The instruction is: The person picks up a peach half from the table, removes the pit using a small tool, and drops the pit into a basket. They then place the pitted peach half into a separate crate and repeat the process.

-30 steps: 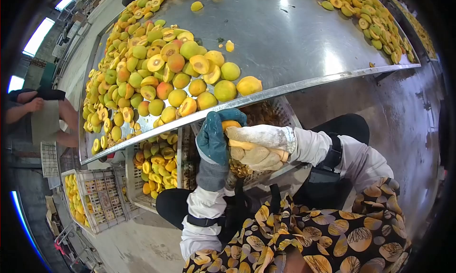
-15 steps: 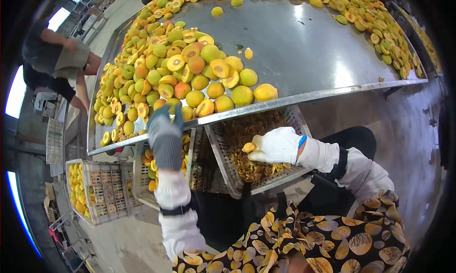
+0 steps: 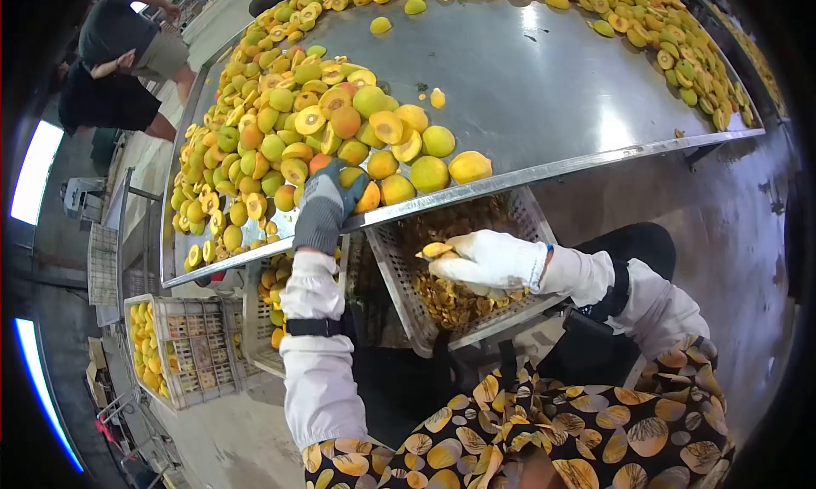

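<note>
My left hand [image 3: 329,207], in a grey and teal glove, is at the front rim of the metal table [image 3: 527,170]. Its fingers close against a peach half [image 3: 368,197] at the edge of a heap of yellow-green peaches, whole and halved. The far side of the fingers is partly hidden. In a white knit glove, my right hand [image 3: 491,261] pinches a small yellow-orange peach piece [image 3: 436,250] between thumb and fingers. It is above a plastic crate [image 3: 399,281] holding brown and yellow scraps. Whether a tool is also in that hand, I cannot make out.
Another crate [image 3: 255,332] with peaches stands under the table to the left, beside a peach-filled crate [image 3: 191,344] on the floor. More halved peaches [image 3: 633,31] lie along the table's far and right sides. Two people [image 3: 119,59] are at the left.
My left hand has moved right along the table rim onto the peach half. My right hand has turned slightly, and its peach piece is tilted differently. The people at the left have shifted in view.
</note>
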`<state>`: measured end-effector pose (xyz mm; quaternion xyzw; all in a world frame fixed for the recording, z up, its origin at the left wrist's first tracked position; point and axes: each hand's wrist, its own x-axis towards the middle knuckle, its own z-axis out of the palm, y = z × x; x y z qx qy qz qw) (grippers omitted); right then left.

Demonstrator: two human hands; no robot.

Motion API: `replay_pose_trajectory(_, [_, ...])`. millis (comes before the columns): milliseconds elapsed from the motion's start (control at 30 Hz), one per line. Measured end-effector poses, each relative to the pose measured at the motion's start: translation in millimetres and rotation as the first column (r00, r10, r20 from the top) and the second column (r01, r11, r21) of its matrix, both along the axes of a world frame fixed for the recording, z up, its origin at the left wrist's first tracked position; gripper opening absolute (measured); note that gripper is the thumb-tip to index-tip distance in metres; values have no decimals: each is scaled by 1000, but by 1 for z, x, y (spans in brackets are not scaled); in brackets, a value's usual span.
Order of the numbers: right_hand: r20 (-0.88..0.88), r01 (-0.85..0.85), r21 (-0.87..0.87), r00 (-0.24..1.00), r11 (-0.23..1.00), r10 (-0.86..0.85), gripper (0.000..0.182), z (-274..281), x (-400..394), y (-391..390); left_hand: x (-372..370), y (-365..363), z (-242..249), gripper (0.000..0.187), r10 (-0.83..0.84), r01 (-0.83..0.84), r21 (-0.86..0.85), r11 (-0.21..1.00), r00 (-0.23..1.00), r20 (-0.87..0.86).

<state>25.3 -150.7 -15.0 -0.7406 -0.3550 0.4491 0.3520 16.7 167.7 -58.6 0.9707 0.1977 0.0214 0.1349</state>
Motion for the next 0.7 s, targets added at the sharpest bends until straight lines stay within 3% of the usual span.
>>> replay_pose_trajectory(33, [-142, 11, -91, 990, 996, -24, 61, 13, -2, 0, 6, -1, 5, 69, -17, 18, 10, 1000, 997, -69])
replay_pose_trajectory(100, [-31, -19, -48, 999, 999, 17, 60, 3, -4, 3, 17, -2, 20, 68, -44, 53, 40, 998, 980, -193])
replay_pose_trajectory(133, [28, -32, -21, 999, 999, 32, 59, 0, -5, 5, 17, 2, 21, 68, -78, 75, -24, 997, 984, -162])
replay_pose_trajectory(233, [-153, 47, 10, 987, 999, -45, 45, 6, -9, 3, 24, 22, -2, 67, 10, -11, -8, 1000, 996, -85])
replay_pose_trajectory(267, [-274, 88, 12, 958, 996, -81, 45, 15, -5, -2, 18, 21, -4, 68, 51, -51, -97, 994, 999, -1])
replay_pose_trajectory(300, [-394, 126, 5, 912, 992, -113, 46, 26, -3, -6, 9, 17, 3, 66, 137, -106, -312, 944, 987, 79])
replay_pose_trajectory(367, [-716, 308, 82, 680, 948, -158, 51, 13, 0, -10, -7, 14, 15, 61, 357, -142, -698, 702, 918, 173])
replay_pose_trajectory(400, [-828, 306, 113, 556, 945, -81, 51, 8, 3, -13, -18, 12, 13, 59, 431, 74, -915, 398, 865, 258])
replay_pose_trajectory(433, [-911, 310, 142, 412, 940, 2, 51, 5, 5, -15, -31, 2, 16, 57, 529, 318, -947, 43, 797, 292])
replay_pose_trajectory(467, [-920, 285, 151, 390, 947, 29, 50, 7, 6, -15, -46, -12, 18, 48, 256, 392, -727, 563, 754, 605])
replay_pose_trajectory(500, [-928, 262, 161, 368, 952, 56, 50, 14, 6, -16, -57, -41, 32, 39, -147, 434, -248, 866, 695, 704])
replay_pose_trajectory(533, [-937, 243, 170, 341, 955, 80, 50, 17, 6, -16, -65, -65, 36, 37, -241, 372, -32, 928, 663, 709])
replay_pose_trajectory(567, [-866, 215, 173, 499, 961, 44, 50, 16, 5, -15, -71, -87, 33, 35, -336, 295, 182, 938, 640, 691])
replay_pose_trajectory(600, [-767, 188, 169, 641, 968, 9, 49, 16, 5, -13, -74, -98, 8, 44, -145, 391, -183, 902, 672, 726])
replay_pose_trajectory(633, [-642, 160, 157, 767, 975, -23, 49, 16, 4, -10, -76, -108, -17, 52, 89, 435, -511, 742, 691, 717])
replay_pose_trajectory(667, [-564, 165, 7, 815, 986, -132, 49, 9, 4, -7, -79, -121, -24, 56, 105, 438, -528, 727, 690, 717])
replay_pose_trajectory(700, [-592, 162, 48, 800, 986, -103, 49, 10, 4, -10, -79, -127, -27, 57, 153, 452, -600, 660, 701, 697])
